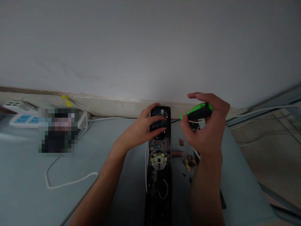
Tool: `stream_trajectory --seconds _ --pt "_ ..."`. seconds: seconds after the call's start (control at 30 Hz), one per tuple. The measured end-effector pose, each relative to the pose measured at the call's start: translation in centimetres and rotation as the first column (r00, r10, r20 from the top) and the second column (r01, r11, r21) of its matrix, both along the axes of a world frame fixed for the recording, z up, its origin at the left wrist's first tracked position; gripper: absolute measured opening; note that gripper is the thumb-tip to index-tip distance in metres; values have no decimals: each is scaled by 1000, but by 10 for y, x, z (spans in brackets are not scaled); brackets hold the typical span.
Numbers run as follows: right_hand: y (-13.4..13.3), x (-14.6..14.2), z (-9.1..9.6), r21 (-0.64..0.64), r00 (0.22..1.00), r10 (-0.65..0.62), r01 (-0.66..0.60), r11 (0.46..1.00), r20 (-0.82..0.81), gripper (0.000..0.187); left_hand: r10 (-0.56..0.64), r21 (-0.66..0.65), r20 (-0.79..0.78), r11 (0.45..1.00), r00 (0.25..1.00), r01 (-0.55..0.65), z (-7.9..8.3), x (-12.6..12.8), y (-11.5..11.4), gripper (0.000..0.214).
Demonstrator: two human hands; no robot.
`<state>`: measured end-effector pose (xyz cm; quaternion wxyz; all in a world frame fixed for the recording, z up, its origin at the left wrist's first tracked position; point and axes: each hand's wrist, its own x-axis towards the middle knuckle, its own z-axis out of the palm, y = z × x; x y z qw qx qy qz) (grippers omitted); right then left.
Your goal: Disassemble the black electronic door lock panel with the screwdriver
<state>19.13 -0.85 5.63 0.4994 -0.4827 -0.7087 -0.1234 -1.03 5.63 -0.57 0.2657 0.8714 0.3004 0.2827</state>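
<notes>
A long black door-lock body [160, 169] lies open on the table, running away from me, with a brass round part and circuit boards showing inside. My left hand [143, 128] rests on its far end, fingers spread over the top board. My right hand [207, 125] grips a green-and-black screwdriver [197, 112]. Its thin shaft points left toward the upper right edge of the lock.
Small loose parts [188, 160] and a red piece [181, 142] lie right of the lock. White power strips [21, 114] and a white cable [70, 182] sit at the left. A white wall stands behind the light blue table [28, 175]; its right edge drops to the floor.
</notes>
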Motion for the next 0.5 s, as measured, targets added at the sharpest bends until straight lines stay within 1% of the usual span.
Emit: stream_trajectory --seconds 0.07,0.23,0.4,0.5 --pt "-2 -1 1 -16 1000 0 0 1000 -10 50 -2 1 0 1000 1000 2 0 0 0 30" --pt "-3 -1 -2 -42 991 -102 98 994 -89 41 -4 9 -5 1000 1000 4 1 -1 0 30" --pt "-3 -1 1 7 999 6 -6 1000 -39 51 0 -1 -12 1000 1000 0 0 -1 0 30" --pt "-4 -2 2 -28 998 -20 19 999 -62 48 -2 3 -6 1000 1000 2 0 -1 1 30"
